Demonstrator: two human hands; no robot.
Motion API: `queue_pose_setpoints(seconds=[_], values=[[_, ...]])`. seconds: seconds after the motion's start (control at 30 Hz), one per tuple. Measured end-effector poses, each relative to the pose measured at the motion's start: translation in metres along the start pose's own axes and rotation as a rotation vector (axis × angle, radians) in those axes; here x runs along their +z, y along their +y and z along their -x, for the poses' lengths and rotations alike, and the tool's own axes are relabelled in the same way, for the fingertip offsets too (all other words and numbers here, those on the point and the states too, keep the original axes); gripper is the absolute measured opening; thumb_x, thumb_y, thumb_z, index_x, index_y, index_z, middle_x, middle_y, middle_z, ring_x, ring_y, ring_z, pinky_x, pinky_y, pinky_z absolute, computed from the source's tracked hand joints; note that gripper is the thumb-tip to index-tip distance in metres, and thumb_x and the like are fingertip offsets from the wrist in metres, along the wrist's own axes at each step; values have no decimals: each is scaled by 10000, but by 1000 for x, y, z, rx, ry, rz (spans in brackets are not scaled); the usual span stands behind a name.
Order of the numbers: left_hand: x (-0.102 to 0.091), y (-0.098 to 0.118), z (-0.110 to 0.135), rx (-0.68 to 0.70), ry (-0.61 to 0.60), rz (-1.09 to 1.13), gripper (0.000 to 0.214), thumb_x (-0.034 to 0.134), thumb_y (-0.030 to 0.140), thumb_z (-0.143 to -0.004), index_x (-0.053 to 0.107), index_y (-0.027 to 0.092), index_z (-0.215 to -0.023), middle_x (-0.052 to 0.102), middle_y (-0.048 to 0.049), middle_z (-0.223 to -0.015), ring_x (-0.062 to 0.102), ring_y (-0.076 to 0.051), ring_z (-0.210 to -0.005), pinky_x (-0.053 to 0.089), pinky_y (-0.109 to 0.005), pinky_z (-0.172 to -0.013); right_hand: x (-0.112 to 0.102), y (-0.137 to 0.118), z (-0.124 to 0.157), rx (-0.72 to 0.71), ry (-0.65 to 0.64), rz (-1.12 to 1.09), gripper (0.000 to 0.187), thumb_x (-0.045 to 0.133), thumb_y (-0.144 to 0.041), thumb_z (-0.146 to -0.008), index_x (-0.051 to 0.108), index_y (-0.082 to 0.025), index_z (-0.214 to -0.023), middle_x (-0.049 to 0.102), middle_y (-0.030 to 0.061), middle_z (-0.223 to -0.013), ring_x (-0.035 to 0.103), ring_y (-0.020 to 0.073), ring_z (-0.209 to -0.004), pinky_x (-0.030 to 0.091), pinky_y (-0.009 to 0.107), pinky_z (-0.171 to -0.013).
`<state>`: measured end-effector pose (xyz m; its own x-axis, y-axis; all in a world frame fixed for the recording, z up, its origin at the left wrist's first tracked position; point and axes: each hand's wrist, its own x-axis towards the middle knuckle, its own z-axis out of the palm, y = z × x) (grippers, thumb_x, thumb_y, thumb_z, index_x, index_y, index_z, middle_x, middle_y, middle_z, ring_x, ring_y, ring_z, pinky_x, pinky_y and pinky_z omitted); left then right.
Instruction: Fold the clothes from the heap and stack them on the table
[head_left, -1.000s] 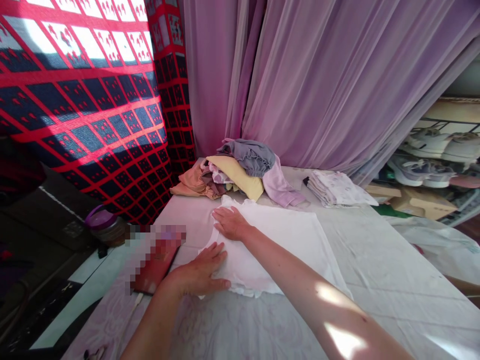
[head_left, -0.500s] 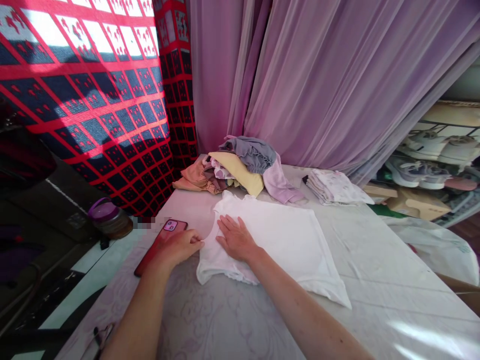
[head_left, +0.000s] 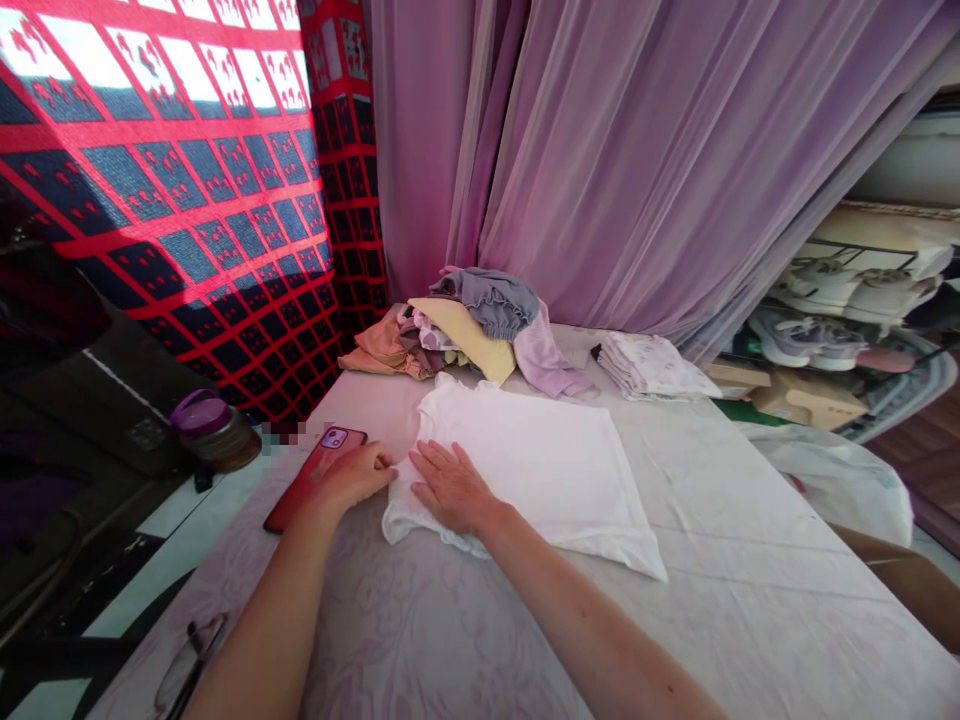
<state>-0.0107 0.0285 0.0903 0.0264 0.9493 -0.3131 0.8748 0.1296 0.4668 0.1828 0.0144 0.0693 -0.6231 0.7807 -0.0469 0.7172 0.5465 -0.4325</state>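
White cotton top [head_left: 529, 465] lies folded flat on the surface [head_left: 450, 640], which has a pale floral cover, with a frilled hem bunched at its near-left corner. Right hand [head_left: 450, 488] is pressed down on the top's near-left part, fingers spread, not pinching anything. Left hand [head_left: 349, 478] sits just beside the top's left edge, fingers loosely together, tips at or touching that edge, no grip. Glasses [head_left: 187, 665] lie at the near-left edge of the surface, partly cut off by the frame. Red-cased phone [head_left: 296, 490] lies flat just under and past the left hand. Purple-lidded jar [head_left: 214, 432] stands off the surface's left edge, beyond the phone. Farther on, a loose pile of clothes [head_left: 465, 335] in peach, yellow, gray and lilac sits just past the top. Folded stack of printed cloth [head_left: 652, 365] lies to its right. Behind them hang sheer lilac curtains [head_left: 607, 150], with a red-and-navy patterned blanket [head_left: 172, 170] at left. Far right: white plastic bag [head_left: 832, 470], cardboard box [head_left: 810, 398], shoes [head_left: 806, 335].
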Motion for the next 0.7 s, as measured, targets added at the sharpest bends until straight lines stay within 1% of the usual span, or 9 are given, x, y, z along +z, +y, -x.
queue_pose_setpoints(seconds=[0.13, 0.2, 0.27, 0.33, 0.43, 0.5, 0.57, 0.63, 0.7], values=[[-11, 5, 12, 53, -25, -61, 231, 524, 415, -759, 615, 217, -836, 693, -10, -796, 632, -176, -734, 372, -262, -586, -15, 22, 24, 38, 166, -217, 464, 302, -362, -969, 543, -193, -1327, 530, 82, -1391, 453, 173, -1304, 298, 398, -1124], [-15, 11, 21, 108, -46, -72, 272, 510, 465, -758, 620, 229, -838, 689, 1, -786, 622, -170, -713, 366, -262, -577, -23, 38, 46, 113, 255, -325, 418, 359, -372, -939, 637, -222, -1212, 605, 65, -1307, 537, 178, -1218, 413, 370, -1038], [-16, 18, 31, 139, -93, -112, 285, 549, 488, -714, 631, 239, -828, 689, 10, -795, 618, -172, -720, 368, -261, -585, -32, 57, 74, 241, 310, -420, 384, 428, -402, -897, 674, -245, -1145, 644, 52, -1250, 586, 200, -1151, 518, 345, -878], [-13, 24, 38, 142, -163, -158, 290, 602, 464, -656, 644, 238, -832, 688, 5, -830, 620, -187, -760, 384, -262, -613, -39, 76, 104, 351, 346, -474, 365, 468, -429, -868, 695, -257, -1098, 677, 45, -1191, 607, 216, -1118, 540, 328, -802], [-4, 25, 41, 165, -215, -158, 324, 622, 398, -618, 647, 224, -891, 678, -18, -914, 618, -206, -846, 419, -268, -687, -45, 106, 148, 469, 444, -515, 389, 496, -495, -842, 719, -236, -1027, 704, 61, -1129, 618, 232, -1102, 522, 337, -863], [4, 19, 39, 197, -196, -129, 314, 600, 350, -615, 644, 221, -898, 670, -26, -938, 613, -207, -868, 429, -272, -719, -48, 125, 173, 530, 546, -538, 436, 505, -554, -823, 725, -221, -999, 715, 74, -1095, 627, 238, -1086, 497, 351, -921], [9, 12, 34, 208, -152, -99, 277, 569, 329, -617, 642, 218, -860, 664, -22, -894, 610, -206, -845, 431, -276, -717, -49, 138, 193, 575, 593, -570, 456, 540, -586, -791, 726, -212, -974, 726, 80, -1054, 645, 245, -1041, 497, 360, -919], [12, 7, 28, 191, -130, -13, 268, 544, 368, -636, 629, 214, -838, 649, -12, -812, 607, -201, -787, 435, -273, -670, -51, 145, 207, 584, 548, -603, 437, 592, -568, -757, 725, -207, -966, 731, 79, -1023, 656, 246, -999, 506, 362, -893], [13, 5, 24, 129, -134, 128, 327, 530, 436, -653, 607, 206, -871, 643, -10, -799, 601, -195, -726, 438, -264, -593, -53, 146, 214, 567, 466, -610, 403, 644, -506, -720, 720, -208, -980, 728, 75, -1030, 654, 244, -995, 503, 362, -893]])
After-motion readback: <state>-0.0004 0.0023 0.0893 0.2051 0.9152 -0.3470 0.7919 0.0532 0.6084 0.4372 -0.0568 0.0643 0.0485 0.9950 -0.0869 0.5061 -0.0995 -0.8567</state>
